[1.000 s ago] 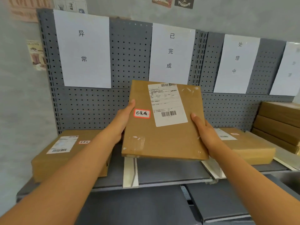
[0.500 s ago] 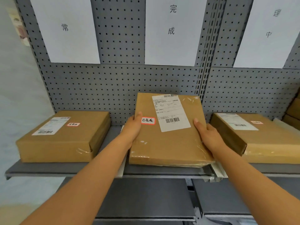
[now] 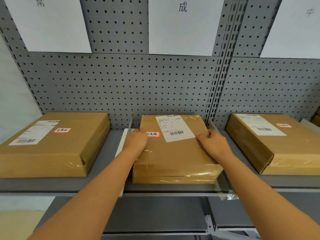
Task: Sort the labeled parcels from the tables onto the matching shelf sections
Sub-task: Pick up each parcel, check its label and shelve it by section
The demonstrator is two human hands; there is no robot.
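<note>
Left hand [image 3: 136, 142] and right hand [image 3: 213, 142]: each gripped one side of middle parcel [image 3: 174, 153], which lay flat on shelf [image 3: 107, 185] between two dividers, under middle paper sign [image 3: 181, 26].

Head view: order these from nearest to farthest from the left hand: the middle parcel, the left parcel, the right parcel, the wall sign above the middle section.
1. Middle parcel: the left hand holds its left edge.
2. Left parcel: one section left, on the same shelf.
3. Right parcel: beyond the middle parcel and the right hand.
4. Wall sign: high on the pegboard.
</note>
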